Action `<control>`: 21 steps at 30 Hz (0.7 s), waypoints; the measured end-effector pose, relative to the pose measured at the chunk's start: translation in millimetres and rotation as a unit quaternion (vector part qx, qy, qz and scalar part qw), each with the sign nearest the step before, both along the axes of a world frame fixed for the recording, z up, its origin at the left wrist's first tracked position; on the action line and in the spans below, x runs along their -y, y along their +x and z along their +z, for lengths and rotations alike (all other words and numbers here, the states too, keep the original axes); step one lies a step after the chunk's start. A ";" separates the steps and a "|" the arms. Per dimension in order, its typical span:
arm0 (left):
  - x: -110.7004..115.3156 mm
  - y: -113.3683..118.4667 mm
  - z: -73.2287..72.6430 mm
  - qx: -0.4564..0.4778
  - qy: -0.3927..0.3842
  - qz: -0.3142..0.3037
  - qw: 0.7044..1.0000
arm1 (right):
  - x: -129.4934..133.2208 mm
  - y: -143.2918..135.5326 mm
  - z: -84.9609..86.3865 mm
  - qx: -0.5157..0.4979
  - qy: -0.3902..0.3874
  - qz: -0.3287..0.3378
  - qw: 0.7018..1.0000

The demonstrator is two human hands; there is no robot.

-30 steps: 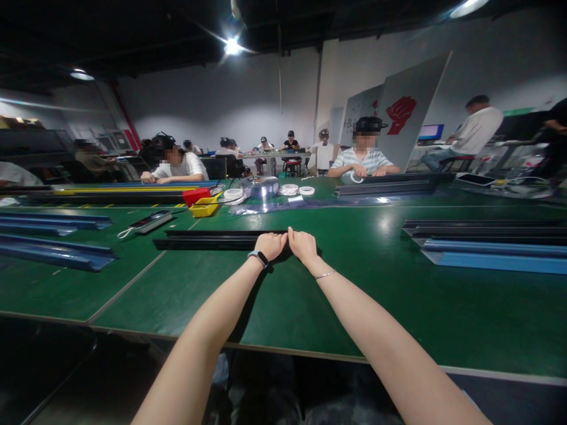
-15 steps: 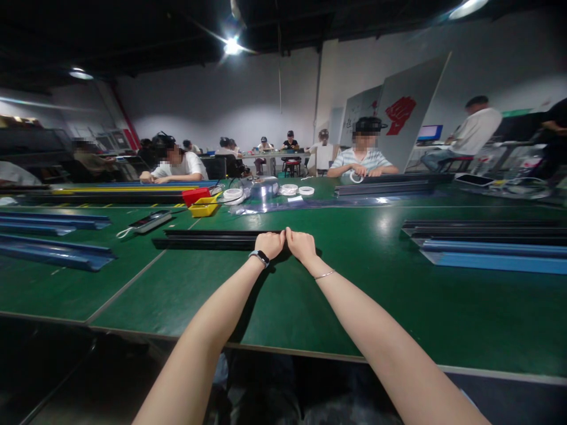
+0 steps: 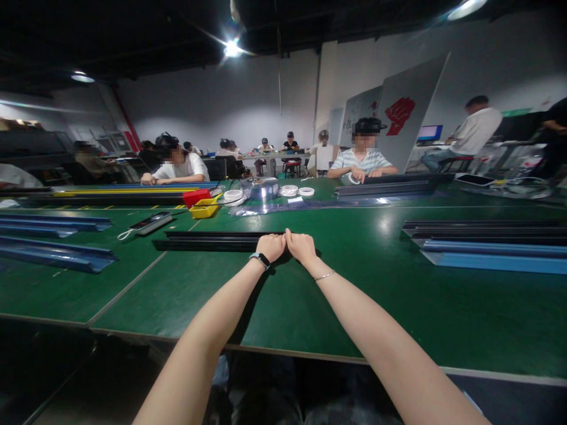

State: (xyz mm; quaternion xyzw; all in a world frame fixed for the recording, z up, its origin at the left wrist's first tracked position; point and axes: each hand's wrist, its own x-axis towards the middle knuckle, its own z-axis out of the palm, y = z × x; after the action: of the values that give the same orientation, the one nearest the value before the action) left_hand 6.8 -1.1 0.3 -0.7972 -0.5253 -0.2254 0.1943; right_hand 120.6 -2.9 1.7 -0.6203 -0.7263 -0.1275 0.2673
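Observation:
A long black channel-shaped strip [image 3: 212,241] lies crosswise on the green table [image 3: 354,307]. My left hand [image 3: 271,247], with a watch at the wrist, is closed on the strip's right end. Right beside it, my right hand [image 3: 301,247], with a thin bracelet, is closed too, its fingertips meeting those of the left at the same end. What the right fingers pinch is too small and hidden to make out.
Blue strips [image 3: 57,252] lie at the left; black and blue strips [image 3: 496,262] at the right. Beyond are a phone-like device [image 3: 153,223], a yellow bin [image 3: 204,208], a red bin [image 3: 196,197] and white tape rolls [image 3: 289,190]. People sit across the table.
My hands have hardly moved and stay at the strip's end. Across the table, a person's hands and the white ring there have shifted slightly.

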 end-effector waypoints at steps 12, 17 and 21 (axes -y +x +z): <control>-1.3 0.3 -0.7 0.014 0.041 0.000 0.999 | 0.4 1.0 -0.3 -0.010 0.030 0.004 0.999; -1.9 0.6 -1.6 0.021 0.035 0.006 0.999 | -1.3 0.7 -2.3 -0.004 0.007 0.006 1.000; -0.3 1.0 -0.8 0.029 0.035 0.009 0.999 | -2.3 1.0 -2.4 -0.001 -0.025 0.004 1.000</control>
State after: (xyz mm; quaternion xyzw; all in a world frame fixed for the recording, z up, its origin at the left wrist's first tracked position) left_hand 7.9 -0.9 -0.5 -0.7786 -0.5295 -0.2644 0.2086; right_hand 121.6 -0.6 -0.6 -0.6239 -0.7315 -0.1077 0.2532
